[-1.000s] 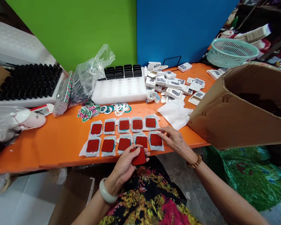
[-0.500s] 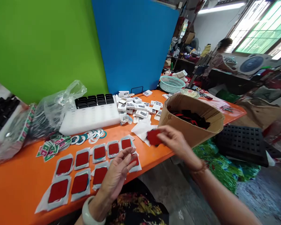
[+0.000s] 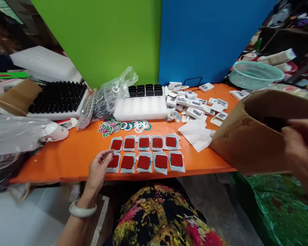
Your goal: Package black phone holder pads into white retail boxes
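Two rows of dark red square pads (image 3: 144,162), each on a piece of white backing paper, lie on the orange tabletop. My left hand (image 3: 99,167), with a pale bangle on the wrist, is at the left end of the front row. Its fingers are loosely bent and apart, and I see nothing between them; it partly covers the leftmost front pad (image 3: 114,161). Over the opening of a cardboard box (image 3: 248,143) at the right is my right hand (image 3: 301,143), smeared by motion. Whether it holds anything does not show. Dark contents are faintly visible in the box.
Behind the pads lie ring-shaped pieces (image 3: 141,125), printed cards (image 3: 106,128) and a white foam tray (image 3: 141,108) with black pieces. Small white boxes (image 3: 195,112) are heaped near white paper (image 3: 197,133). A mint basket (image 3: 255,76) stands at the back right.
The view has swung left. My right hand, which held a red pad beside the box, is now over the box opening, with no red pad visible. My left hand is now at the row's left end.
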The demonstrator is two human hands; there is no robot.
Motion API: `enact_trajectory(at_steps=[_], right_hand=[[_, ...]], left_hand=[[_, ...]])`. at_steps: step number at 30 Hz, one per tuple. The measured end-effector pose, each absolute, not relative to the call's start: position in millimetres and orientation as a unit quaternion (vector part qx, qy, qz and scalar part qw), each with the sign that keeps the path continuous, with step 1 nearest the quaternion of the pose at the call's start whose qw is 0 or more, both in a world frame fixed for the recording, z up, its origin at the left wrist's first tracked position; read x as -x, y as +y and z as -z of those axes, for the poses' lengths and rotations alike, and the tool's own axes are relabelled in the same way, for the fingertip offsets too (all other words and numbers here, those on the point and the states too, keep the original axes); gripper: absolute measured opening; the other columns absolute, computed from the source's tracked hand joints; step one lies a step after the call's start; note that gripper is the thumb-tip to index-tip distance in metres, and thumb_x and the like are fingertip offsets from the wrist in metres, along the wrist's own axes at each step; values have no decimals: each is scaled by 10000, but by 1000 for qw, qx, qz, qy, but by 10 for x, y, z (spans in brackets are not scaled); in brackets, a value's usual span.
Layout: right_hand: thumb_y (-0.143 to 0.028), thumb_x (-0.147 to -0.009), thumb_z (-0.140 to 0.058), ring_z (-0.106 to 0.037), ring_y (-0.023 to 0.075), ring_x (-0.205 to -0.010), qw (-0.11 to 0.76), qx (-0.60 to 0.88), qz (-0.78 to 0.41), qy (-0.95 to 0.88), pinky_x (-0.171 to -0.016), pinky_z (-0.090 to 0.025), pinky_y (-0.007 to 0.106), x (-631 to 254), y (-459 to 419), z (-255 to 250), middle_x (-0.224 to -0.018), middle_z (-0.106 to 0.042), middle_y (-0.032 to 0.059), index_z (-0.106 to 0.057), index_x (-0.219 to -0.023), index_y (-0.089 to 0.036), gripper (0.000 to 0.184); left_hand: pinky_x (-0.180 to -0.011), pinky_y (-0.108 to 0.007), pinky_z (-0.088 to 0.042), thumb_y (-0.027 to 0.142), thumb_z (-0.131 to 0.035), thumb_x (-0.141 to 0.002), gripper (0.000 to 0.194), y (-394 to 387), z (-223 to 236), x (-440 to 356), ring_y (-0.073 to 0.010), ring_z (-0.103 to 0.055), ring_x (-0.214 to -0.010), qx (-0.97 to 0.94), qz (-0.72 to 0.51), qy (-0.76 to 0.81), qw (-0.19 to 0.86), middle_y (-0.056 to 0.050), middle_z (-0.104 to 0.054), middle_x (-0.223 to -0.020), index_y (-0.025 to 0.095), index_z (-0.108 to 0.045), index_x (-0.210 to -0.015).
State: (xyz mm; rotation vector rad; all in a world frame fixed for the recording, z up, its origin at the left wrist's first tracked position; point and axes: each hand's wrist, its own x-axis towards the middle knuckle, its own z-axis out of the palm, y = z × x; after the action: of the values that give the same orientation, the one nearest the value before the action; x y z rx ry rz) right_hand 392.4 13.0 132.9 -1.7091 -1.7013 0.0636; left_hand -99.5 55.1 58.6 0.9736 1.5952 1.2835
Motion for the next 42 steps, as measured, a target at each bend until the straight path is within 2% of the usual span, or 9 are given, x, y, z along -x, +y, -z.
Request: enact_trajectory(at_steps=[3,7,11,16,21,25,31,37,42], right_hand=[[-448,-916,-481,-630,243,-971,367,628,-87,-680,-800,-512,388,-3204,117,-866,-1111,-651,161,-660,-1086,-174,369],[-427,-916,-490,-637,252,-968,382,574,-159,-707,-821,-530,407,-2379,132,-268,-1049,-668,137,-639,-1100,-195,331],[-383,-931,-482,-613,261,-1037,378,520,-202,-739,-884,-517,445,-1836,222,16,-1086,-652,123,-581,-1157,-216,298],[-366,-916,-519,-529,288,-1163,295,462,-215,-808,-961,-468,484,-1423,384,64,-1259,-557,144,-490,-1280,-206,398],[-317,-906,-526,-542,316,-1113,233,449,-202,-839,-932,-457,511,-1271,451,76,-1231,-564,152,-499,-1290,-210,400],[-251,-914,-491,-544,299,-1109,222,443,-209,-843,-937,-446,501,-1249,469,36,-1218,-573,132,-510,-1279,-230,366],[-232,-906,-495,-544,285,-1118,192,436,-217,-852,-945,-434,494,-1287,517,-25,-1210,-586,126,-529,-1240,-213,337],[-334,-898,-530,-511,311,-1159,204,428,-195,-858,-943,-422,507,-1166,550,-20,-1243,-555,147,-508,-1263,-215,384],[-327,-866,-589,-508,320,-1141,207,403,-191,-871,-942,-419,492,-814,617,-35,-1241,-553,161,-509,-1257,-199,419]], left_hand=[[-903,-357,-487,515,-722,-643,449,471,-421,1260,-225,-628,-964,-413,-488,680,359,-85,-689,-986,165,-647,-914],[-973,-402,-443,503,-637,-731,426,390,-246,1524,-246,-611,-1036,-446,-429,726,300,-119,-666,-1092,166,-632,-992],[-1018,-428,-401,461,-581,-796,402,350,-159,1586,-264,-574,-1130,-498,-368,738,268,-137,-635,-1186,175,-617,-1077],[-1029,-447,-398,402,-588,-816,428,367,-54,1444,-277,-528,-1203,-569,-323,715,246,-152,-578,-1282,182,-573,-1183],[-1107,-449,-322,381,-598,-828,466,395,128,1323,-277,-413,-1327,-605,-316,692,233,-140,-483,-1394,208,-528,-1255],[-1120,-459,-305,321,-577,-848,391,373,239,1281,-285,-376,-1352,-634,-309,675,215,-116,-444,-1425,241,-548,-1230],[-1124,-445,-307,270,-498,-890,384,310,261,1196,-282,-372,-1352,-634,-309,676,212,-142,-386,-1448,213,-518,-1270],[-1109,-472,-324,253,-499,-884,403,301,249,1162,-297,-391,-1331,-630,-307,682,210,-123,-388,-1446,240,-497,-1287],[-1113,-474,-318,246,-504,-878,414,310,293,1161,-300,-383,-1335,-636,-309,680,195,-128,-373,-1453,236,-487,-1292]])
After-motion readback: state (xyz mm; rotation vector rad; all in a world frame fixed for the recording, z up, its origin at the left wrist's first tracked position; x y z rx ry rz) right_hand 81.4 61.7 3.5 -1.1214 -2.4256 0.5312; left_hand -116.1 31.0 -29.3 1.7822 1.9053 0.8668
